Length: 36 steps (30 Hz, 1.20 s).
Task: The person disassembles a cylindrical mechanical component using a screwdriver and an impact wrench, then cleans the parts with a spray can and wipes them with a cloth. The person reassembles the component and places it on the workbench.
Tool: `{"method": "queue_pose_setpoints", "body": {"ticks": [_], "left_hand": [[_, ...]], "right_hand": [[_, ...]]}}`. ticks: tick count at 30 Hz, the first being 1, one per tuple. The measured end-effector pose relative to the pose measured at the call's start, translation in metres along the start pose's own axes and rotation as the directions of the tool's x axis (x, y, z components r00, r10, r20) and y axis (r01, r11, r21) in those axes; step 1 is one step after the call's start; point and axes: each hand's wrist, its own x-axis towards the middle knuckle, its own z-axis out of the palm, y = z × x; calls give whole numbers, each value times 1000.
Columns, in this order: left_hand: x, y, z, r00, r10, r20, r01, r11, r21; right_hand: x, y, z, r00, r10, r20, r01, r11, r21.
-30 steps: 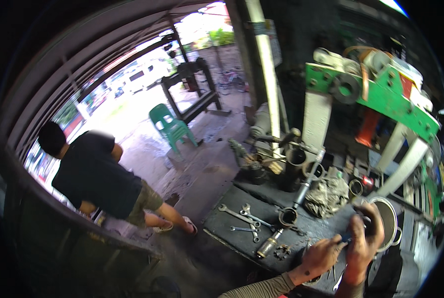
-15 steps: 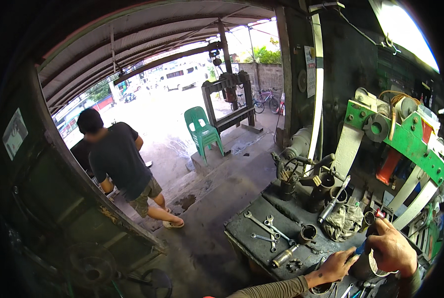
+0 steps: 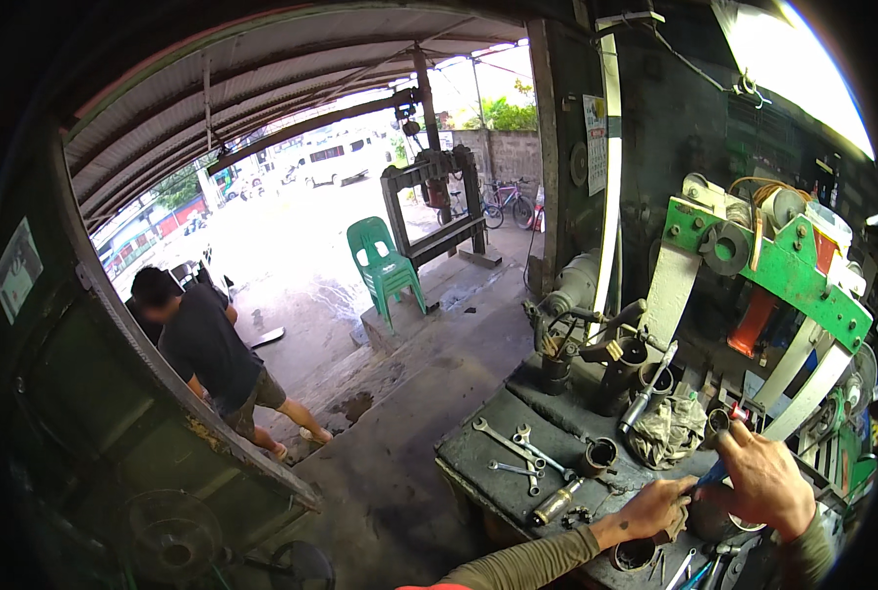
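Observation:
My left hand is closed round a slim blue thing, whose kind I cannot make out. Close on its right, my right hand has its fingers bent down at the blue thing's other end; what they grip is hidden. Below the right palm, the pale rim of a metal cylinder shows in part. A small red piece stands just beyond the right fingertips. Under my left wrist lies a dark round metal ring. A crumpled grey rag rests on the bench ahead of both hands.
Several wrenches, a metal-ended tool and a dark metal cup lie on the dark workbench. Behind stands a green-and-white machine frame. Stacked green chairs and a person are near the doorway.
The view has shifted slightly, so the bench sits a little further left. My right hand has tilted, its fingers stretching further forward. The person at the doorway has bent lower and moved left.

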Motion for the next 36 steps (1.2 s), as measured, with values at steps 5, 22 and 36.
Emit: {"method": "queue_pose_setpoints", "body": {"ticks": [5, 22, 36], "left_hand": [[4, -3, -2, 995, 51, -82, -41, 993, 114], [-3, 0, -4, 1000, -2, -17, 2, 1000, -26], [31, 3, -20, 984, -41, 176, 29, 997, 68]], "right_hand": [[-9, 8, 34, 966, 162, -203, -112, 965, 236], [20, 9, 158, 687, 570, -450, 643, -190, 742], [-51, 46, 143, 457, 768, -449, 609, 98, 787]]}}
